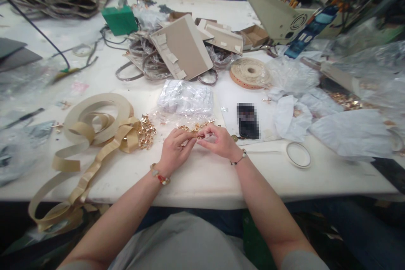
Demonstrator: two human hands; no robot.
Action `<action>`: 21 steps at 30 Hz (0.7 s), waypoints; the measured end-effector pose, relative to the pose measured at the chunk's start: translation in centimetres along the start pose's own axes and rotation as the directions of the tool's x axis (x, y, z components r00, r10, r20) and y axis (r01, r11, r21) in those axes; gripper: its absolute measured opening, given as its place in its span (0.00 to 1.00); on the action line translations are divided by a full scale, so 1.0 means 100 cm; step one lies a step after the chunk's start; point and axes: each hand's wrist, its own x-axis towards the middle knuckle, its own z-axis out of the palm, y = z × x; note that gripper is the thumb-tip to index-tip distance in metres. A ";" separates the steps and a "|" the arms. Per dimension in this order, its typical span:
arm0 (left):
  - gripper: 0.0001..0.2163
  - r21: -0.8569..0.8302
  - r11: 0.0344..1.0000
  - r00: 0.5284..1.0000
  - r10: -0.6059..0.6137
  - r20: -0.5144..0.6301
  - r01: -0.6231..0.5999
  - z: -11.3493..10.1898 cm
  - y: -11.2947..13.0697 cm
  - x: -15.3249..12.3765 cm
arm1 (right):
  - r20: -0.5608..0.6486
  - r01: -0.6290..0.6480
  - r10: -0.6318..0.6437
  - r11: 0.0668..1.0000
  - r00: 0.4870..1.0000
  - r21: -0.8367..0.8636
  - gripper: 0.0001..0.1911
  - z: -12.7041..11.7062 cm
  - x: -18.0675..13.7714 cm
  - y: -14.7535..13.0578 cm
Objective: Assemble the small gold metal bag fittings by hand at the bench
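Observation:
My left hand [177,148] and my right hand [219,141] meet over the near middle of the table, fingertips pinched close together. Between them is a small gold-coloured metal piece [200,137], mostly covered by the fingers, so its exact kind is unclear. Just beyond my fingers lie more gold metal pieces [191,127] in a loose row. A bigger heap of gold metal pieces [147,133] sits left of my left hand, beside a tan ribbon strip [109,147]. Behind my hands rests a clear plastic bag [185,98] with pale contents.
A ribbon roll [126,107] lies left, its strip hanging over the table edge. To the right are a blurred-out dark phone [248,122], a white tape ring [298,155] and white wrapping [348,133]. Beige panels [185,46], a strap roll [249,71] and a beige machine [275,17] stand behind.

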 end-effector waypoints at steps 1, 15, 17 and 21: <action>0.04 0.008 1.000 1.000 0.009 0.003 -0.009 0.000 0.000 0.000 | -0.007 -0.012 0.012 1.000 1.000 0.005 0.13 0.000 0.000 0.000; 0.05 -0.001 0.997 0.997 0.071 0.001 -0.071 -0.001 -0.001 -0.001 | 0.009 -0.081 0.081 0.995 0.997 0.064 0.14 -0.001 0.002 -0.006; 0.05 -0.007 0.998 0.998 0.059 -0.010 -0.059 -0.001 -0.001 -0.001 | 0.021 -0.066 0.065 0.996 0.998 0.059 0.14 -0.001 0.002 -0.005; 0.05 -0.032 0.999 0.999 0.044 -0.006 -0.045 -0.001 -0.001 0.000 | 0.013 -0.069 0.069 0.996 0.998 0.061 0.14 -0.001 0.002 -0.006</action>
